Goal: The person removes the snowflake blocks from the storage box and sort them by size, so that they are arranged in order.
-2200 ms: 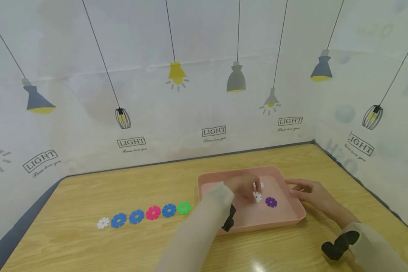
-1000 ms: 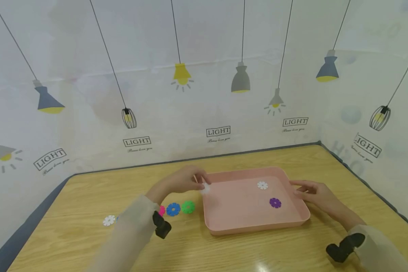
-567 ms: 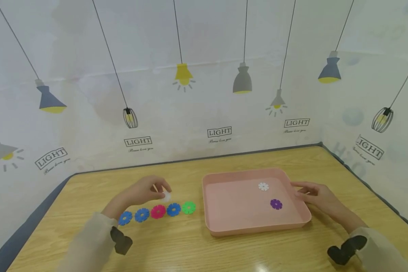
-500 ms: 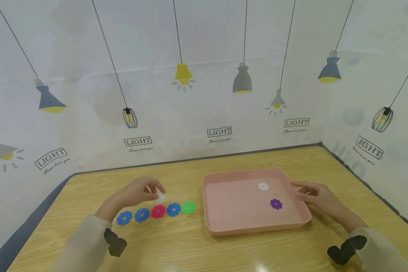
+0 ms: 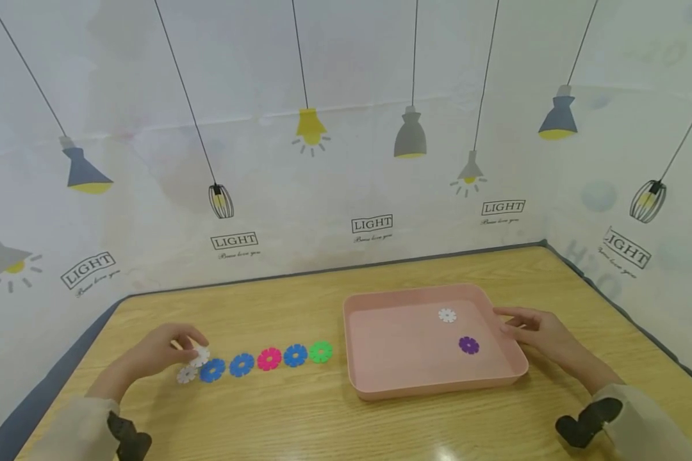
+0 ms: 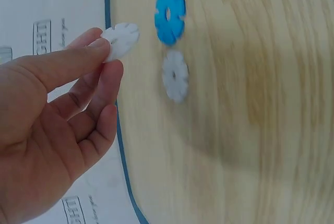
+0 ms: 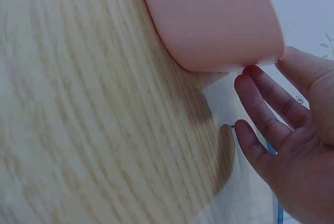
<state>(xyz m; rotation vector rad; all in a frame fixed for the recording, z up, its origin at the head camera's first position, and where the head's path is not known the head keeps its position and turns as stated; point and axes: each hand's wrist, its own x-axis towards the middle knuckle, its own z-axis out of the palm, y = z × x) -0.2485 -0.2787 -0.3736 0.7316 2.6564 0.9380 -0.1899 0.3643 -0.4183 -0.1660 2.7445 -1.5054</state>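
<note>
My left hand pinches a white notched plastic disc between thumb and fingertips, raised over the left end of a row. Another white disc lies there on the table. Rightward follow a blue disc, a second blue disc, a pink disc, a further blue disc and a green disc. My right hand holds the right rim of the pink tray with thumb and fingers. Inside the tray sit a white disc and a purple disc.
The wooden table meets white walls printed with hanging lamps, behind and at both sides. A dark strip runs along the table's back edge. Black devices are strapped to both wrists.
My left hand took a white disc out of the tray and carried it leftward past the row to its left end. My right hand has stayed at the tray's right rim.
</note>
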